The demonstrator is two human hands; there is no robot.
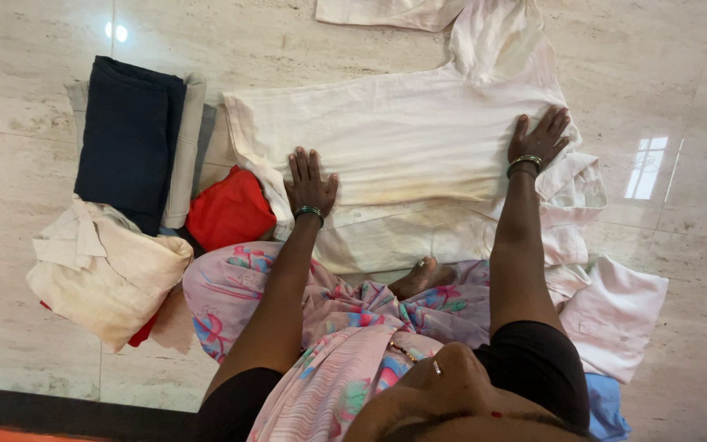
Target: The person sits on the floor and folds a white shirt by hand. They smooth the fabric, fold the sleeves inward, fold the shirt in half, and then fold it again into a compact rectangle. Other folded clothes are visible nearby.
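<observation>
Pressing: both my palms lie flat on the white shirt (pixel 386 139) spread across the floor (pixel 26 49).
Left hand (pixel 310 184): fingers spread wide, holding nothing, resting on the shirt's near left part, beside the red cloth (pixel 229 210).
Right hand (pixel 540 137): fingers spread wide, flat on the shirt's right end, near the collar.
Pile: dark folded garment (pixel 128 135) and cream folded bundle (pixel 104 274) lie at my left.
Foot (pixel 419 277): bare, just below the shirt.
</observation>
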